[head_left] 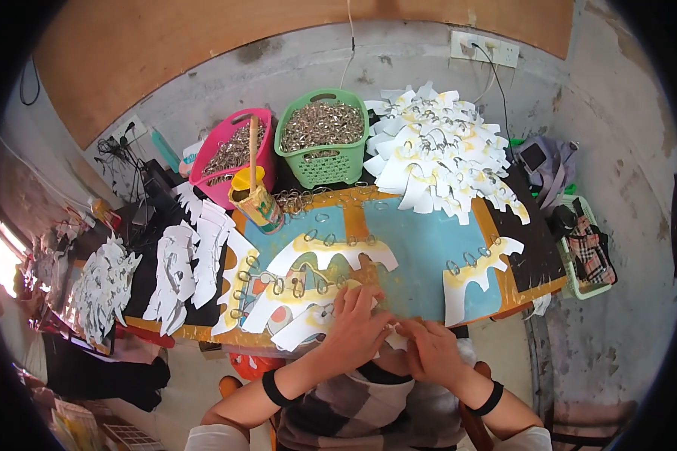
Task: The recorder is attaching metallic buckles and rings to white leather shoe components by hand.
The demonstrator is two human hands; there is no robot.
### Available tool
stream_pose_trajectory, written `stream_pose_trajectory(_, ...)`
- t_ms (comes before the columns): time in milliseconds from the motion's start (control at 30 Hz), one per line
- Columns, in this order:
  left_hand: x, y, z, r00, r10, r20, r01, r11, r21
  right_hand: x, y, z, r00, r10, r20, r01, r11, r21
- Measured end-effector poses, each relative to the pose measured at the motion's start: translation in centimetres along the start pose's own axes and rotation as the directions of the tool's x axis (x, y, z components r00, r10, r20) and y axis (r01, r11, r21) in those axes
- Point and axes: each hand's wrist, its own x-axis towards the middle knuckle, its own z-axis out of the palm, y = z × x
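Observation:
Near the table's front edge, my left hand [351, 325] and my right hand [433, 350] are close together. Both are closed, with fingers pinching a small white paper part [396, 337] between them; its full shape is hidden. Left of my left hand lies a white paper cut-out [305, 327], partly covered by that hand. Beyond it are a curved cut-out [286, 295] and another arched cut-out [331, 252], both with yellow glue smears and wire rings along them. On the right rests a similar ringed cut-out [478, 270], apart from my hands.
A pink basket [203, 177] and a green basket [322, 167] full of metal rings stand at the back. Before them is a glue tin [262, 210] with a wooden-handled brush. Ringed cut-outs form a large pile [436, 150]; plain stacks [174, 278] lie left.

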Motion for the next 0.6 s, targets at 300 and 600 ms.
stream_pose_trajectory(300,-3.3,-0.3,1.7,0.912,0.408,0.048,-0.377,0.785,0.491,-0.2,0.2,0.0,0.994,-0.113,0.003,0.112,0.987,-0.111)
stream_pose_trajectory(600,-1.2,-0.5,-0.4,0.974,0.22,0.049,-0.225,0.96,0.168,-0.5,0.1,0.1,0.985,-0.128,0.118,0.154,0.957,-0.245)
